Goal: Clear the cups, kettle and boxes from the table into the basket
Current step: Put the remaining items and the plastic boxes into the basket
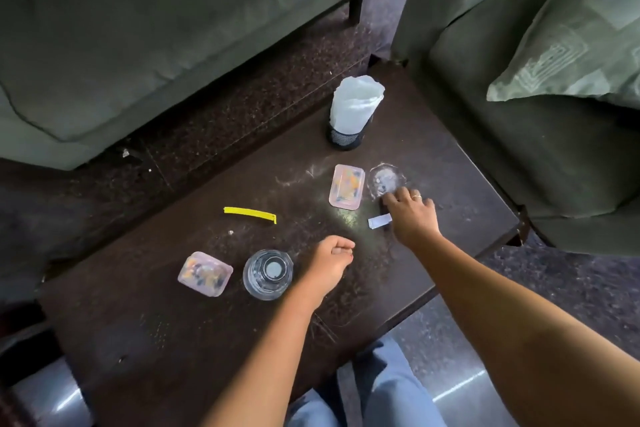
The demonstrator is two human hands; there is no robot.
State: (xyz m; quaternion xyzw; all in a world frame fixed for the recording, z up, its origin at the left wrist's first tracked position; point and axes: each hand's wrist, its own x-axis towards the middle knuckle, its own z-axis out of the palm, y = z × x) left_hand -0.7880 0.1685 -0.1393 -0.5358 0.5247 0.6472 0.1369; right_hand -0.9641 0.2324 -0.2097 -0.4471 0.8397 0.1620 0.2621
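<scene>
Leans both bare arms over a dark table [138, 340]. Has the right hand [412, 210] far forward, fingers bent down, tips at the near rim of a clear cup [386, 180] — cannot tell whether gripping it or only touching. Wears a ring on one finger. Places that hand just right of a flat pink box [347, 186], which lies close beside the cup's left side, and partly over a small white slip [379, 220]. Has the left hand [330, 258] clenched in a loose fist, nothing visible in it, just right of a second clear cup [268, 274] — near it, not touching. Shows a second pink box [205, 273] just left of that cup, a yellow strip [250, 214] beyond both, and a mesh holder [346, 139] stuffed with white paper at the table's far end.
</scene>
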